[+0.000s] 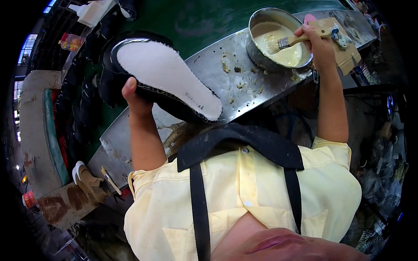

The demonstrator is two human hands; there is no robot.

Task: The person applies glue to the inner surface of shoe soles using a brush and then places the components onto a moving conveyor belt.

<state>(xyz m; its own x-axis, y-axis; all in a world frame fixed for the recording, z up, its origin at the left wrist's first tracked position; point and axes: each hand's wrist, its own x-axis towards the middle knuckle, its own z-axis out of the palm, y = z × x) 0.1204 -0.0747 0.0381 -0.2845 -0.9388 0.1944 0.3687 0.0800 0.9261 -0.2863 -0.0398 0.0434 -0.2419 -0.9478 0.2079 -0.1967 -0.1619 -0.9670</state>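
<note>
Precariously, maybe: a black shoe (pixel 162 76), bottom up, rides on one hand's support at a metal bench (pixel 209 61), w/ drips the likeliest trouble. An overloaded paintbrush (pixel 299 40) could spill cream-coloured paste (pixel 291 55), poss. adhesive, on the bench btwn pot and shoe, or smear the black upper past the pale bottom's stitched edge. A loose hold could let the shoe roll if pushed off-centre; bench crumbs could stick to any wet patch; a bump of the brush vs. the rim could jog the metal pot (pixel 260 56).

The shoe is in the left hand (pixel 138 102), at the left of the scene, toe end far left, heel end near and to the right, toward the wearer's chest. That hand is closed around its near left side, thumb up by the edge; other fingers hidden below, so their exact grip can't be told.

Well apart, far right, the right hand (pixel 321 50) grips the brush handle, bristles down in the pot; depth unclear. Shoe lies left of that hand, w/ pot btwn. Just right of the pot: a cardboard piece (pixel 349 58). Far left, other black shoes, approx. outlines only (pixel 87 98), sit in shadow on a green surface (pixel 196 19).
</note>
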